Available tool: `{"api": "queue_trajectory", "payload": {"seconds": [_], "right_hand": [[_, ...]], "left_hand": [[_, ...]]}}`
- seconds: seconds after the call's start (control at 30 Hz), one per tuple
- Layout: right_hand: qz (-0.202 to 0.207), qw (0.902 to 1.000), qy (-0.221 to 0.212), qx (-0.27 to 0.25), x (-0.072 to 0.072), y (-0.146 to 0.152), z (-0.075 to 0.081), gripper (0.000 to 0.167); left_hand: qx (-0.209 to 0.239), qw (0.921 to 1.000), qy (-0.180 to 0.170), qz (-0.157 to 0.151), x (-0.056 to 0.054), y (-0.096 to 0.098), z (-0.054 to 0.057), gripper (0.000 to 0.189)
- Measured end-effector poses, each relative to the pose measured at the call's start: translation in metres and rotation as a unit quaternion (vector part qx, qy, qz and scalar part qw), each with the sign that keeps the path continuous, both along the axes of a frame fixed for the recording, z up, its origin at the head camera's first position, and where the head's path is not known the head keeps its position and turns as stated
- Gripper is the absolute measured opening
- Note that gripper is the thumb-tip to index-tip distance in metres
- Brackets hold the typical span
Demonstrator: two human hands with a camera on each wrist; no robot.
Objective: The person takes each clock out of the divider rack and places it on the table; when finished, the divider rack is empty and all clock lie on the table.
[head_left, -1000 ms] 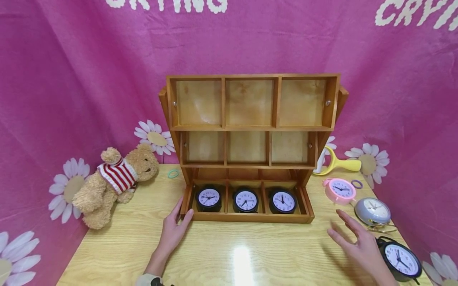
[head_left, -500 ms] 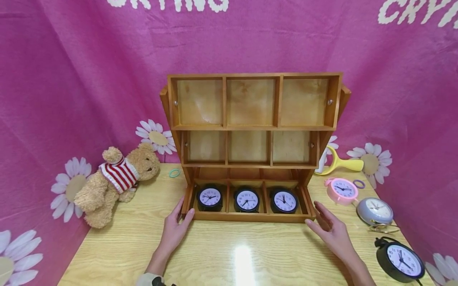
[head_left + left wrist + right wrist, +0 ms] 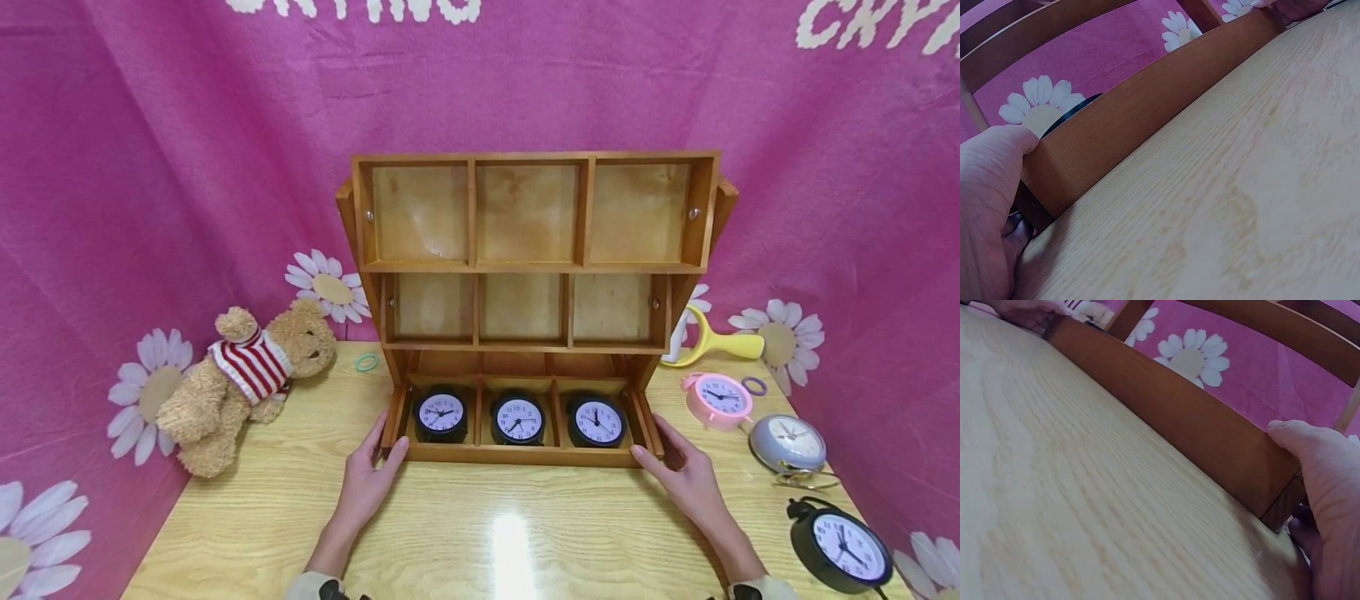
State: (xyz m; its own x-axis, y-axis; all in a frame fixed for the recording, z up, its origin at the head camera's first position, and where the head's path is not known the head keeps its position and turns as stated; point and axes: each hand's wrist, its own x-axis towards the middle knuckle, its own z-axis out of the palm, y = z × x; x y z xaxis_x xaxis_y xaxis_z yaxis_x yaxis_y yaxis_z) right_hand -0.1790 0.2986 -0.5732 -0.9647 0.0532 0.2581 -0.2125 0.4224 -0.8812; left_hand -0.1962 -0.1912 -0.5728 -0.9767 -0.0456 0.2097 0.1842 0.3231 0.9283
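Observation:
A three-tiered wooden shelf [image 3: 525,268] with square compartments stands on the table. In its bottom tier sit three round black alarm clocks: the left clock [image 3: 441,414], the middle clock [image 3: 518,419] and the right clock [image 3: 597,421], one per compartment. My left hand [image 3: 365,481] grips the shelf's front left corner, thumb at the front board [image 3: 1141,94] and fingers along the side. Mirroring it, my right hand [image 3: 686,479] holds the front right corner, its thumb [image 3: 1291,432] on the board's top edge. Both upper tiers have bare compartments.
A teddy bear [image 3: 251,375] in a striped sweater leans at the left, near a green ring [image 3: 367,362]. To the right lie a yellow-handled tool [image 3: 723,343], a purple ring [image 3: 753,386], a pink clock [image 3: 720,400], a grey clock [image 3: 787,444] and a black clock [image 3: 840,546].
My right hand has moved left from beside the clocks on the right to take hold of the shelf's front right corner. My left hand stays on the left corner.

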Motion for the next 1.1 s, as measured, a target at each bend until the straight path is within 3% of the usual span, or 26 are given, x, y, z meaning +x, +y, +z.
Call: {"api": "queue_trajectory", "payload": {"seconds": [0.27, 0.47, 0.63, 0.8, 0.93, 1.0, 1.1], "right_hand": [[-0.003, 0.9999, 0.009, -0.003, 0.0, 0.001, -0.002, 0.068], [-0.008, 0.9999, 0.009, -0.005, 0.003, 0.001, -0.001, 0.068], [-0.017, 0.9998, 0.007, -0.006, 0.002, -0.003, -0.003, 0.066], [-0.043, 0.999, 0.003, -0.009, 0.003, -0.003, -0.003, 0.063], [-0.058, 0.9977, 0.006, -0.034, 0.005, -0.003, 0.001, 0.059], [-0.06, 0.9973, 0.006, -0.041, 0.005, -0.003, 0.002, 0.058], [-0.062, 0.9972, 0.004, -0.041, 0.007, -0.003, 0.002, 0.057]], "left_hand": [[0.003, 0.9999, 0.01, 0.0, -0.002, 0.002, -0.001, 0.066], [0.038, 0.9992, -0.007, 0.011, -0.002, 0.004, 0.003, 0.065], [0.099, 0.9946, 0.006, 0.03, -0.001, 0.003, 0.017, 0.062], [0.099, 0.994, 0.038, 0.028, -0.006, 0.008, 0.037, 0.06], [0.041, 0.9984, 0.036, -0.016, -0.014, 0.015, 0.052, 0.062], [-0.018, 0.9989, 0.021, -0.038, -0.017, 0.018, 0.058, 0.065], [-0.121, 0.9913, 0.0, -0.052, -0.02, 0.023, 0.063, 0.071]]}}
